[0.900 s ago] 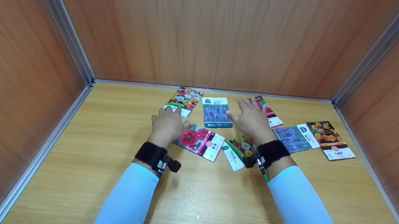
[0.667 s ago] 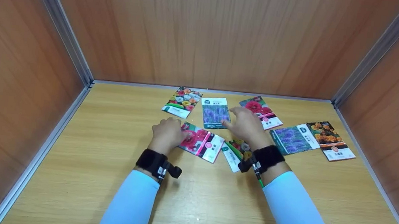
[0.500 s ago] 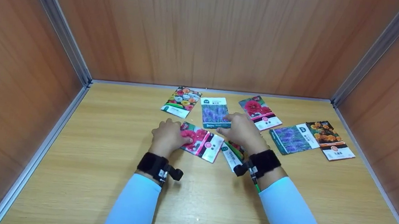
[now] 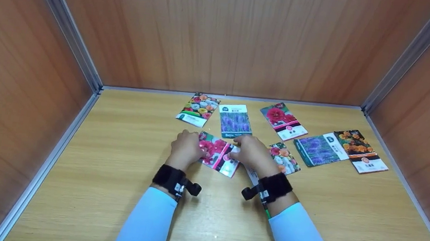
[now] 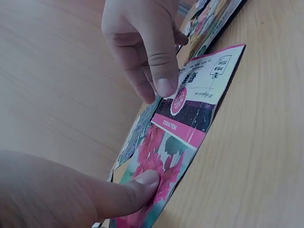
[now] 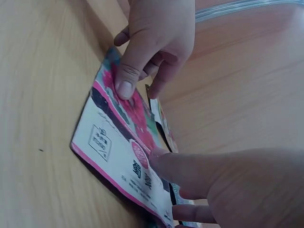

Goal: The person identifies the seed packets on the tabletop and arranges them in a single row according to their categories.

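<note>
A hollyhock seed packet [image 4: 217, 154], pink flowers at one end and a white label at the other, lies between my two hands. My left hand [image 4: 187, 148] pinches its flowered end; in the left wrist view the thumb [image 5: 148, 180] lies flat on the blooms. From the other side my right hand [image 4: 252, 153] grips the label end, thumb [image 6: 164, 161] by the pink round emblem and fingers beyond the far edge. Partly hidden beneath the right hand and wrist is a mixed-flower seed packet [image 4: 286, 160].
Along the back lie another mixed-flower packet [image 4: 200, 107], a lavender packet [image 4: 234, 123] and a second hollyhock packet [image 4: 283, 120]. Farther right, a second lavender packet [image 4: 319, 150] meets an orange-flower packet [image 4: 359, 151]. Wooden panels [image 4: 223, 37] wall the table [image 4: 94, 163] on three sides.
My right hand has come from the back hollyhock packet, past the lavender one, down to the label end of the front packet. My left hand has drawn back from the mixed-flower packet onto the front hollyhock packet.
</note>
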`<state>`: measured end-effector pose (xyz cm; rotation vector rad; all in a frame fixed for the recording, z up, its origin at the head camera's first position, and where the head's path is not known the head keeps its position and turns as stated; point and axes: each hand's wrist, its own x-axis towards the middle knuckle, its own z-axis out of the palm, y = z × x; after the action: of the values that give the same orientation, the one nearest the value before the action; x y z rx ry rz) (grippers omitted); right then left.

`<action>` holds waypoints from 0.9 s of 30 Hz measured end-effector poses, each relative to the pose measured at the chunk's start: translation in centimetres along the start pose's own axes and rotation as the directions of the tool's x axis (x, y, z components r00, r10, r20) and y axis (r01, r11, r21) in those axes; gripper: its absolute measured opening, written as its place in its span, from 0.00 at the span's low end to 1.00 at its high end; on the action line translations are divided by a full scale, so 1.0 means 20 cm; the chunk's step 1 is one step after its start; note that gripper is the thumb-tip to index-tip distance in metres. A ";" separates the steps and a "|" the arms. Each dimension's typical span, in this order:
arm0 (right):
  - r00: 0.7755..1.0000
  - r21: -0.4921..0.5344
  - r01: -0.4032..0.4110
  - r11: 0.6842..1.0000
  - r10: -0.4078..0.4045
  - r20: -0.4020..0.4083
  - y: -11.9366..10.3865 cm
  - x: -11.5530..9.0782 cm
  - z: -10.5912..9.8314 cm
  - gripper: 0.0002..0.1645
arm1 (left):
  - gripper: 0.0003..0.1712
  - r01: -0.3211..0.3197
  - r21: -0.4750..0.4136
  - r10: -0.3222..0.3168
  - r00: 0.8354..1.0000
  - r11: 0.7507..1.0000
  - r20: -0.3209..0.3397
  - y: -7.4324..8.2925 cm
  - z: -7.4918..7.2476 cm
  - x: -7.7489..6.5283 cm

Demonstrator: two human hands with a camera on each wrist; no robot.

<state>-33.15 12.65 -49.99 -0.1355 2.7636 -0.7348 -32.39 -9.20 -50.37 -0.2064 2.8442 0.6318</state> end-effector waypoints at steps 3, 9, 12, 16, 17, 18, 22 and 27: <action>0.999 0.007 0.013 1.000 -0.013 -0.035 0.00 0.00 0.04 0.38 | 0.43 -0.028 0.016 0.028 0.999 0.999 -0.017 0.00 0.00 0.00; 0.996 -0.042 0.037 0.998 -0.040 -0.075 -0.02 -0.02 0.07 0.38 | 0.44 -0.091 0.004 0.091 0.994 0.996 -0.059 0.01 0.01 0.01; 0.999 -0.017 0.009 1.000 -0.010 -0.044 -0.03 -0.02 0.06 0.38 | 0.41 -0.108 -0.009 0.108 0.992 0.994 -0.060 0.02 -0.01 0.02; 1.000 0.033 -0.001 0.999 0.001 -0.001 -0.02 -0.02 0.02 0.37 | 0.35 -0.152 -0.006 0.151 0.985 0.988 -0.078 0.04 -0.02 0.01; 1.000 0.045 0.003 0.999 -0.003 0.006 -0.02 -0.02 0.01 0.37 | 0.34 -0.171 -0.004 0.170 0.981 0.985 -0.091 0.04 -0.03 0.01; 1.000 0.059 0.008 0.998 -0.009 0.012 -0.01 -0.02 0.00 0.36 | 0.34 -0.192 0.000 0.191 0.976 0.981 -0.106 0.05 -0.03 0.00; 0.999 0.125 0.033 0.992 -0.038 0.038 0.01 -0.03 -0.04 0.34 | 0.33 -0.276 -0.015 0.269 0.946 0.961 -0.178 0.07 -0.05 -0.02; 0.996 0.184 0.069 0.980 -0.079 0.043 0.05 -0.04 -0.06 0.20 | 0.29 -0.362 -0.081 0.333 0.909 0.929 -0.250 0.09 -0.08 -0.07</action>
<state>-32.82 14.13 -49.31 -0.2171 2.6397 -0.9852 -31.70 -8.23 -47.95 0.2334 3.0978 0.9136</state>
